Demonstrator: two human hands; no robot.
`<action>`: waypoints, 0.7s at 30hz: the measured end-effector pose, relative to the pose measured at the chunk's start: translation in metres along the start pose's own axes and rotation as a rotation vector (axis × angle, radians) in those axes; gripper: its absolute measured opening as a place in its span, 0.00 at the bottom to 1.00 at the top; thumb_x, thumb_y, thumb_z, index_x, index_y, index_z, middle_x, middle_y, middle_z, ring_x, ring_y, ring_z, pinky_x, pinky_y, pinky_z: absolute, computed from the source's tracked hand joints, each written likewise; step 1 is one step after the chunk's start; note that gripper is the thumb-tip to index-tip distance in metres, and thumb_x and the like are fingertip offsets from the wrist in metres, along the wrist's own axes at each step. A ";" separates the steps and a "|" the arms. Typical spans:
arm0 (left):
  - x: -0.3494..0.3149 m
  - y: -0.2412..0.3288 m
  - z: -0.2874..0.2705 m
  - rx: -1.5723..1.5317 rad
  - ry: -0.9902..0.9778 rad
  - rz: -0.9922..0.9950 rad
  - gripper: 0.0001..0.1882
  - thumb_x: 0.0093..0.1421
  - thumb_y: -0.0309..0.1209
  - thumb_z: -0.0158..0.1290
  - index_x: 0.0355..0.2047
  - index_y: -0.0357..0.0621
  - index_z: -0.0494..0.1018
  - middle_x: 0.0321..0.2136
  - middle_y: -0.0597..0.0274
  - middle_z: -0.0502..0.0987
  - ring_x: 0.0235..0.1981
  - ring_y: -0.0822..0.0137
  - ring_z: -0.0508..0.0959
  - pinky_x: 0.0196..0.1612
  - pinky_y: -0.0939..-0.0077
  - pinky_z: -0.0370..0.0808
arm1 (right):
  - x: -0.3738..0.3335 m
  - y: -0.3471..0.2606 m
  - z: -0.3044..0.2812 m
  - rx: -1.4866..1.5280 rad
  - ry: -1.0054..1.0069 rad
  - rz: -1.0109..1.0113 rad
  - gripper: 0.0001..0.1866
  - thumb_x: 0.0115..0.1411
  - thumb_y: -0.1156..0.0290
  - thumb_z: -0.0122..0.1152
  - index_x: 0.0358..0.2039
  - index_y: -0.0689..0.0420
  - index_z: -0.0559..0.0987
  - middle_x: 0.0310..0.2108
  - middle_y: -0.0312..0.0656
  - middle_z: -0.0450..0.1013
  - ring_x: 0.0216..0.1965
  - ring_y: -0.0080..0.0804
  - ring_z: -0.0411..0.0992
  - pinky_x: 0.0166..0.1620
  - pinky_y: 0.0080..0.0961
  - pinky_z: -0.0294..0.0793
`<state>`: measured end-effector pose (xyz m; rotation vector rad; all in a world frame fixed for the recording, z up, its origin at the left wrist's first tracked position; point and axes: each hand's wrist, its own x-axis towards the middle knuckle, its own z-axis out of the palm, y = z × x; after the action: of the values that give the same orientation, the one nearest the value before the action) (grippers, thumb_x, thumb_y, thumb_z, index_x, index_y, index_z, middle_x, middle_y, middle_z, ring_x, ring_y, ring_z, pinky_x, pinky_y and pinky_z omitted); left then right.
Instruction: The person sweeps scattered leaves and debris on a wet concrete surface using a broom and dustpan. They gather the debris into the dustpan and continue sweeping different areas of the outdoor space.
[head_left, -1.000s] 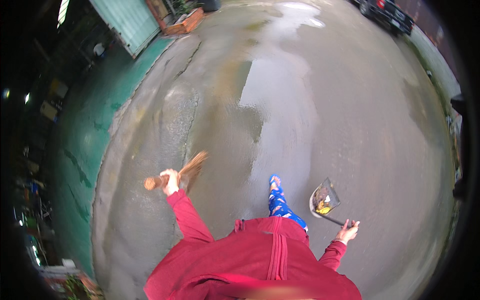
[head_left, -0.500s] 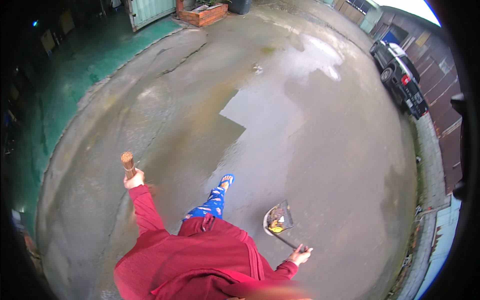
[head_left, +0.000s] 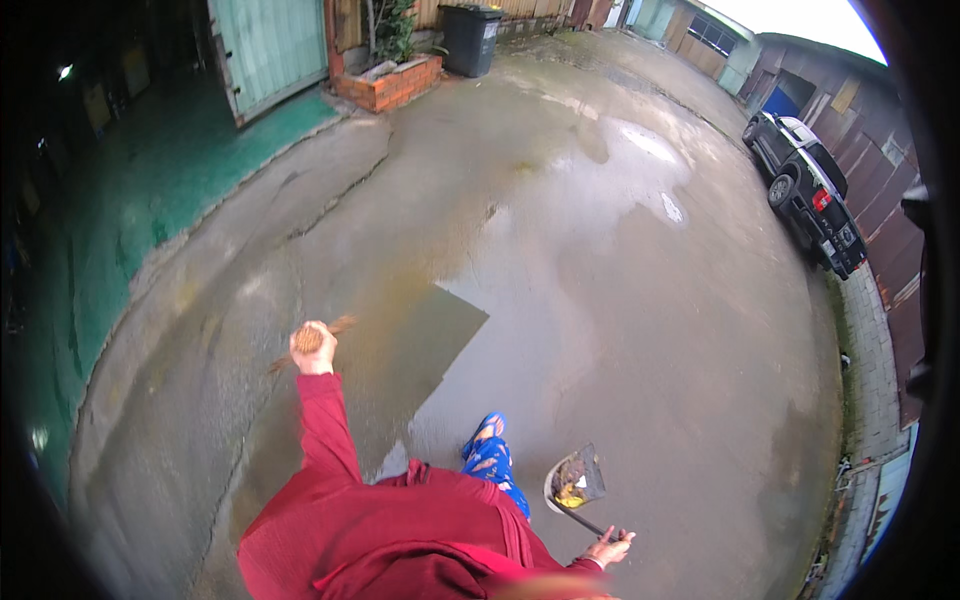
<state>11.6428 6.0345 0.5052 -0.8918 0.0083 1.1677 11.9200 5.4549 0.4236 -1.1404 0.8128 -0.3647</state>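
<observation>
My left hand (head_left: 314,350) is raised to my left in a red sleeve, shut around a short brown broom (head_left: 310,340) whose bristles stick out to both sides of the fist. My right hand (head_left: 607,549) hangs low at my right side and grips the thin dark handle of a grey dustpan (head_left: 574,481). The pan sits just above the wet ground and holds some yellow and brown litter. My blue patterned trouser leg and sandal (head_left: 490,452) step forward between the two hands.
Wet concrete yard with a large puddle (head_left: 560,260) ahead. A brick planter (head_left: 392,80) and dark wheeled bin (head_left: 470,38) stand at the back by a pale green door (head_left: 270,45). A dark car (head_left: 812,190) is parked at the right. Green painted floor lies to the left.
The view has swung as I walk. My left hand with the broom has stayed raised at my left; the dustpan remains hanging from my right hand.
</observation>
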 end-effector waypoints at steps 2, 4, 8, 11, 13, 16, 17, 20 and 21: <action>0.047 -0.034 0.000 -0.255 0.033 -0.250 0.03 0.37 0.24 0.48 0.14 0.40 0.65 0.16 0.59 0.67 0.16 0.66 0.68 0.21 0.72 0.72 | 0.009 0.014 0.063 -0.019 -0.078 -0.020 0.17 0.51 0.63 0.55 0.35 0.62 0.66 0.36 0.43 0.61 0.39 0.33 0.60 0.37 0.31 0.71; 0.091 -0.071 -0.004 -0.292 0.089 -0.184 0.15 0.34 0.23 0.51 0.25 0.36 0.61 0.17 0.56 0.65 0.18 0.64 0.70 0.18 0.72 0.73 | 0.018 0.024 0.131 -0.037 -0.066 -0.013 0.16 0.51 0.63 0.55 0.34 0.61 0.66 0.36 0.43 0.61 0.39 0.33 0.60 0.37 0.31 0.71; 0.167 -0.134 -0.002 -0.363 0.228 -0.257 0.08 0.33 0.24 0.53 0.16 0.36 0.66 0.15 0.57 0.66 0.18 0.65 0.69 0.17 0.72 0.74 | 0.036 0.035 0.259 -0.057 -0.019 0.035 0.15 0.51 0.64 0.55 0.33 0.60 0.66 0.34 0.43 0.61 0.38 0.32 0.60 0.35 0.30 0.72; 0.217 -0.153 0.009 -0.325 0.204 -0.126 0.09 0.33 0.27 0.53 0.16 0.37 0.66 0.15 0.57 0.66 0.19 0.65 0.69 0.21 0.72 0.76 | 0.044 0.040 0.337 -0.046 -0.110 0.077 0.15 0.51 0.64 0.55 0.33 0.60 0.67 0.35 0.42 0.61 0.38 0.32 0.60 0.35 0.30 0.72; 0.249 -0.152 0.010 -0.206 0.127 0.017 0.09 0.36 0.30 0.51 0.17 0.38 0.67 0.15 0.58 0.67 0.19 0.65 0.70 0.24 0.72 0.76 | 0.050 0.046 0.384 -0.047 -0.135 0.078 0.15 0.51 0.63 0.55 0.34 0.60 0.66 0.35 0.42 0.61 0.39 0.32 0.60 0.37 0.31 0.71; 0.311 -0.149 0.017 -0.121 0.129 0.370 0.05 0.41 0.32 0.47 0.18 0.45 0.67 0.15 0.65 0.69 0.19 0.68 0.73 0.26 0.71 0.74 | 0.057 0.064 0.455 -0.005 -0.186 0.080 0.16 0.51 0.63 0.55 0.35 0.60 0.66 0.35 0.42 0.60 0.39 0.32 0.59 0.39 0.33 0.70; 0.330 -0.150 0.016 -0.146 0.106 0.407 0.05 0.42 0.32 0.44 0.17 0.44 0.67 0.16 0.64 0.69 0.21 0.68 0.73 0.28 0.71 0.74 | 0.057 0.071 0.479 0.024 -0.174 0.084 0.16 0.52 0.63 0.54 0.35 0.60 0.65 0.36 0.42 0.60 0.40 0.32 0.59 0.40 0.33 0.70; 0.415 -0.185 0.027 0.140 0.225 0.707 0.05 0.42 0.30 0.42 0.19 0.44 0.66 0.19 0.65 0.70 0.23 0.67 0.73 0.31 0.70 0.72 | 0.050 0.093 0.549 0.029 -0.143 0.126 0.17 0.52 0.62 0.54 0.36 0.59 0.65 0.36 0.42 0.60 0.40 0.32 0.59 0.40 0.32 0.70; 0.444 -0.202 0.032 0.174 0.222 0.743 0.05 0.42 0.30 0.42 0.20 0.45 0.66 0.20 0.65 0.70 0.23 0.66 0.73 0.32 0.69 0.72 | 0.046 0.099 0.574 0.032 -0.140 0.127 0.17 0.52 0.62 0.54 0.36 0.60 0.65 0.36 0.42 0.60 0.38 0.34 0.60 0.37 0.31 0.72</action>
<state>11.9819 6.3830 0.4526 -0.8820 0.6602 1.7106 12.3569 5.8421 0.4190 -1.0663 0.7494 -0.1891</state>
